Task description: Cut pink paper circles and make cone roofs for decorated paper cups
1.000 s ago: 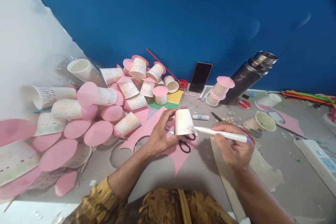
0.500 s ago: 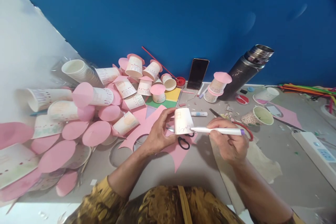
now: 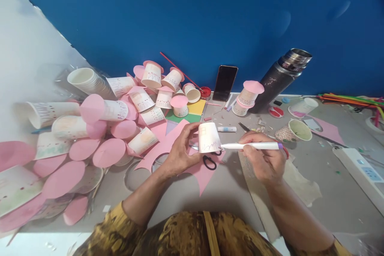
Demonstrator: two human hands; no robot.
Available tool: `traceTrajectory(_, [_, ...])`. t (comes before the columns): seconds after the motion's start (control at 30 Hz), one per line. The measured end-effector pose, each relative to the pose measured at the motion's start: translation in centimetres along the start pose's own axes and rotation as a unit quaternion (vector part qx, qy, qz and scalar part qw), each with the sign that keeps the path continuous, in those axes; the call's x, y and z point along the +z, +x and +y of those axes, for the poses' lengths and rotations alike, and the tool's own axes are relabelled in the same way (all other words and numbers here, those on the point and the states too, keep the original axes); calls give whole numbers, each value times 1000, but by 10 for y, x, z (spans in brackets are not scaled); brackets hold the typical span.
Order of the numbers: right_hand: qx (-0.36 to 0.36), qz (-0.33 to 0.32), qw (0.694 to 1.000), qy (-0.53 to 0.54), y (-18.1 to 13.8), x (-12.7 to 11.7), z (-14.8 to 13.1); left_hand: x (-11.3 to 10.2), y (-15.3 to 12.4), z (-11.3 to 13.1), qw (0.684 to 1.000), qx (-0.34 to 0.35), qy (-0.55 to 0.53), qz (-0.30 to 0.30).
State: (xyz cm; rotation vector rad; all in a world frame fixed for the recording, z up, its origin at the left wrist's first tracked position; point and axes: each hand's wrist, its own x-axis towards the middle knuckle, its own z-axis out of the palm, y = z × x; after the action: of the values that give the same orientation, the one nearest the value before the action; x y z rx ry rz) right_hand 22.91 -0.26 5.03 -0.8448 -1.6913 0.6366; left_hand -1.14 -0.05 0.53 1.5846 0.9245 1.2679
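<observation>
My left hand [image 3: 180,153] grips an upside-down white paper cup [image 3: 208,137] with its fingers curled around the far side. Zigzag marks run along the cup's lower rim. My right hand [image 3: 264,161] pinches a white marker with a purple end [image 3: 251,146], held level, its tip touching the cup's rim on the right. Both hands hover over a pink paper sheet [image 3: 180,144] with round holes cut in it. Black-handled scissors [image 3: 210,161] lie just under the cup.
A heap of decorated paper cups with pink cone lids [image 3: 114,120] fills the left. A phone [image 3: 225,83] leans on the blue wall beside a dark flask [image 3: 280,78]. A glue stick [image 3: 227,129], loose cups [image 3: 295,131], coloured sticks [image 3: 351,100] and a power strip [image 3: 360,168] lie right.
The marker tip has travelled along the cup's rim, adding more zigzag marks. Both hands with cup and pen have shifted slightly up and left in view.
</observation>
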Motion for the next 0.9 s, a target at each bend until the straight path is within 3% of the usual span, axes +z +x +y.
traceTrajectory(0.3, [-63,-43,996,-43,-2,5,3,-2,-2,2,992,27,122,-6])
traceTrajectory(0.43, [-43,-69,996,-25,-3,4,5,-3,-3,0,993,15,113,-4])
traceTrajectory(0.67, [-47,-40,998,-21,0,7,1,-2,-2,3,986,50,157,-8])
traceTrajectory(0.9, [-30,-103,993,-43,-3,8,3,0,-2,7,980,60,189,-5])
